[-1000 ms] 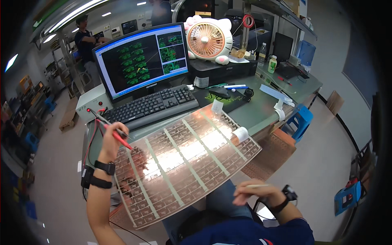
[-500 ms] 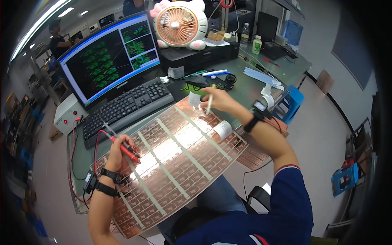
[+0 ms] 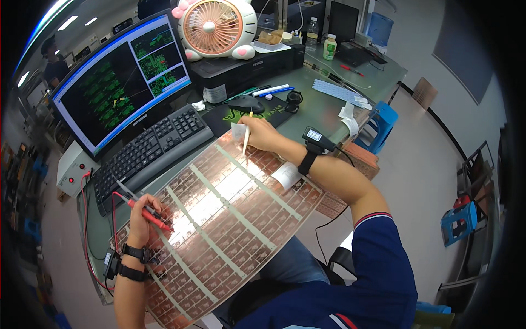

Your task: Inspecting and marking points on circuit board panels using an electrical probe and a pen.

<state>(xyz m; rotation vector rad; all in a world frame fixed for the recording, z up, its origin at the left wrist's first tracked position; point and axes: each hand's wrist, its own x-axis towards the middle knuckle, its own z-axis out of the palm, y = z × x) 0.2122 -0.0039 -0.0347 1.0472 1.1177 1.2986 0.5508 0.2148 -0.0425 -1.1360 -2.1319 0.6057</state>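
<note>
A large copper-coloured circuit board panel [image 3: 230, 205], divided by pale strips, slants from my lap up against the desk edge. My left hand [image 3: 143, 218] is closed round a red test probe [image 3: 156, 220], its tip close to the panel's left part. A thin grey stick-like thing [image 3: 125, 189] juts out beyond the same hand; its kind is unclear. My right hand [image 3: 262, 133] grips a slim white pen-like tool [image 3: 246, 139], point down over the panel's upper part. Two white paper labels, an upper label [image 3: 238, 132] and a right-hand label [image 3: 287, 175], stick to the panel.
Beyond the panel are a black keyboard [image 3: 156, 151], a monitor [image 3: 118, 82] with green circuit patterns and a mouse [image 3: 245, 104]. A fan [image 3: 213, 27] stands on a black printer [image 3: 252, 68]. The red lead runs to a white box [image 3: 76, 170]. Blue stools [image 3: 383, 129] stand at right.
The whole scene has shifted left and slightly up in view. My right hand has moved the pen-like tool a little left across the panel; my left still holds the probe.
</note>
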